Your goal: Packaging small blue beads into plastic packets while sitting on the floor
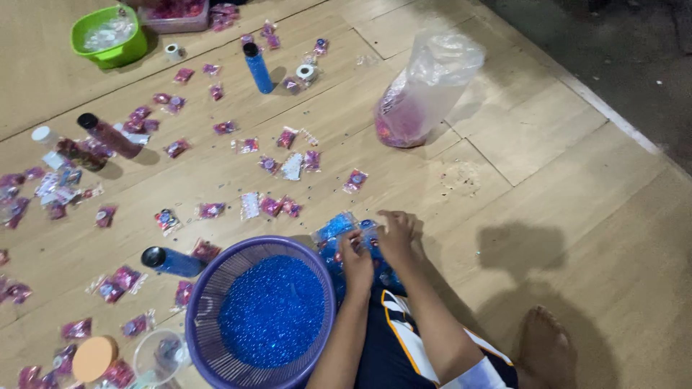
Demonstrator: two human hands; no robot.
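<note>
Down on the floor [548, 216], both hands, left hand [357, 263] and right hand [395, 234], pinching a small blue packet [337, 227] just beside the bead basket [209, 288], handy for filling.

The left hand [357, 261] and right hand [395, 234] cover most of a small blue packet [336, 227]. The purple basket [209, 288] is cut off below.

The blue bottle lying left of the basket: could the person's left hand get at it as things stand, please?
Probably yes, with a stretch: the left hand is busy with a small packet, and the purple basket lies between it and the blue bottle.
</note>
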